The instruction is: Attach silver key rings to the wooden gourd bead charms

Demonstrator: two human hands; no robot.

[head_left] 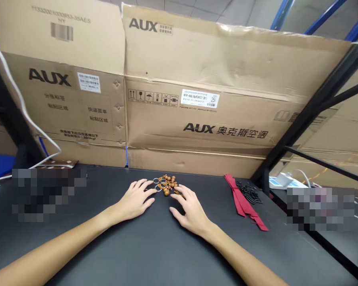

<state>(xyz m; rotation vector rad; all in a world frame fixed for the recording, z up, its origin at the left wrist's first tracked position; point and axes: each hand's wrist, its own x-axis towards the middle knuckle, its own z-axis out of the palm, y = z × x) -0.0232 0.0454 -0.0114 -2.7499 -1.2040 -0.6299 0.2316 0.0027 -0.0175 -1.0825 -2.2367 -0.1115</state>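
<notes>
Between my two hands lies a small pile of keychains (166, 192) with brown wooden gourd-shaped beads, orange cords and metal rings. My left hand (137, 200) is at the pile's left side, fingers spread, its fingertips close to the metal rings (156, 181). On the right side, my right hand (190, 209) reaches over the pile's edge with its fingers apart and slightly bent. Neither hand grips anything. Whether the fingertips touch the keychains I cannot tell, and the right fingers hide part of the pile.
Red cloth strips (244, 200) lie to the right on the black table (155, 250), beside a heap of black pieces (250, 192). Cardboard panels (197, 59) stand along the back. A black metal frame (304, 107) rises at the right, and a white cable (20, 103) hangs at the left.
</notes>
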